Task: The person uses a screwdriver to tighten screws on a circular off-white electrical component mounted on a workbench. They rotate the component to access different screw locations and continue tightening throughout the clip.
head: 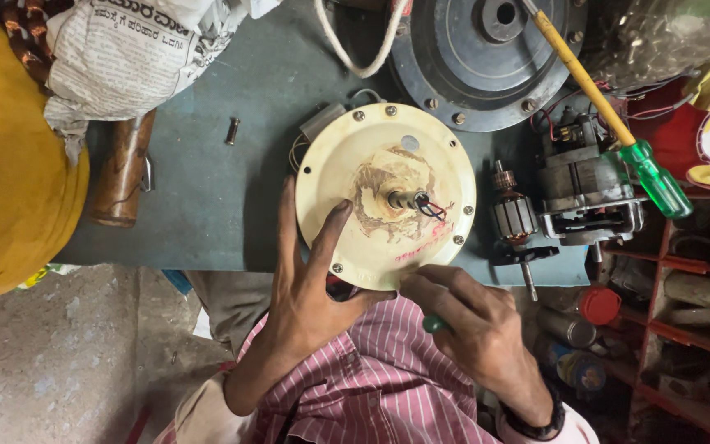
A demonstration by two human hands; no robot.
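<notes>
While the cream ceiling-fan motor housing (385,193) lies flat on the blue-grey surface (207,189), both hands work at its near edge. Its round cover faces up, ringed with small screws, and a short shaft with red and black wires stands out of a stained patch at its middle.

The left hand (310,284) lies spread on the housing's near-left part, fingers (334,222) wide and pressed flat on the cover, the forefinger reaching toward the shaft. The right hand (470,316) sits at the housing's near rim, its fingers curled tight around a green-handled tool (435,323); only the butt of the handle shows, and the tip is hidden under the hand. A dark band circles the right wrist, and a pink striped shirt (371,386) fills the view just below the housing.

Beyond the housing, touching distance from its far rim, lies a dark grey round motor casing (486,62) with a white cord (355,49) looped beside it. Right of the housing stands a small wound armature (513,215), and just past that a bare metal motor frame (589,193). A screwdriver (610,115) with a yellow shaft and clear green handle lies slanted over that frame. Left of the housing, well apart, a loose bolt (232,130) rests on the surface near a brown wooden handle (122,168), with crumpled newspaper (125,49) and a yellow rounded object (10,164) farther left. Red shelf compartments (692,312) stand at the housing's far right.
</notes>
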